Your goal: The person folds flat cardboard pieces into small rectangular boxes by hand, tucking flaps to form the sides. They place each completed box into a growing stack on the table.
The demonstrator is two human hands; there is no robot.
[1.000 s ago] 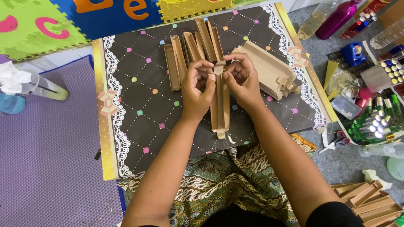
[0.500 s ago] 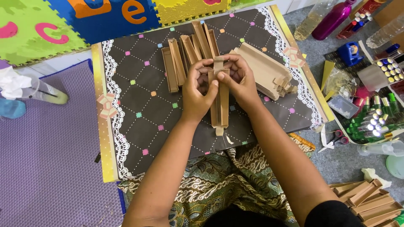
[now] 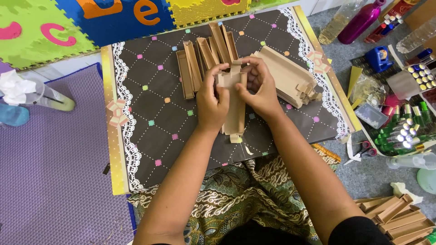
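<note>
Both hands hold one long, narrow brown cardboard box [image 3: 235, 111] above a dark dotted board [image 3: 159, 122] with lace trim. My left hand [image 3: 212, 102] grips the box's left side near its top end. My right hand [image 3: 260, 88] pinches the top end flaps from the right. The box's lower end hangs free with small flaps sticking out. Behind the hands lie several folded narrow boxes [image 3: 200, 61], and a stack of flat cardboard blanks [image 3: 286, 75] sits to the right.
Foam letter mats [image 3: 68, 22] lie at the back. A purple mat [image 3: 50, 159] covers the left floor. To the right stand bottles [image 3: 356, 20], a tray of small green vials [image 3: 404, 131], scissors [image 3: 363, 149], and more finished boxes [image 3: 395, 213] at lower right.
The hands lifted the box slightly and shifted their grip toward its top end, where the fingers now work the flaps.
</note>
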